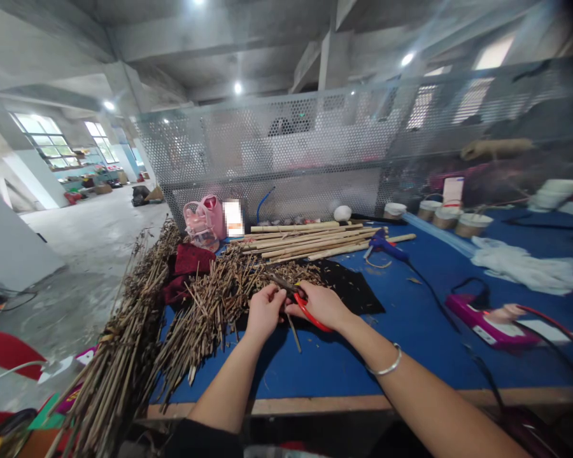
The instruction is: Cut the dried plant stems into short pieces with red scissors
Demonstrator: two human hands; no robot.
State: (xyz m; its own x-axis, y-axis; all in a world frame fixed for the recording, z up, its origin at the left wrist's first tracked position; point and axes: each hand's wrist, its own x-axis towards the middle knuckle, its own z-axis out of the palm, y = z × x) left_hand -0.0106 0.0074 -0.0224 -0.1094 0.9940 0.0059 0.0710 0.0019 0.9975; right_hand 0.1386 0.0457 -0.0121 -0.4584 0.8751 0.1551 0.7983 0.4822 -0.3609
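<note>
My left hand (264, 312) is closed round a thin dry stick (293, 332) that points down toward the table's front edge. Beside it, my right hand (321, 304) grips red-handled pruning shears (309, 312), whose dark blades (282, 284) meet the stick near my left fingers. Both hands hover over the blue table top (401, 356), just right of a heap of short cut sticks (214, 296). A silver bangle (386, 367) circles my right wrist.
Long dry stalks (124, 343) lie bundled at the table's left edge. Thick bamboo poles (310, 242), a blue glue gun (384, 247), a pink bag (203, 222), tape rolls (453, 219), white cloth (520, 267), a purple device (482, 321) and a perforated metal screen (315, 152) surround the work.
</note>
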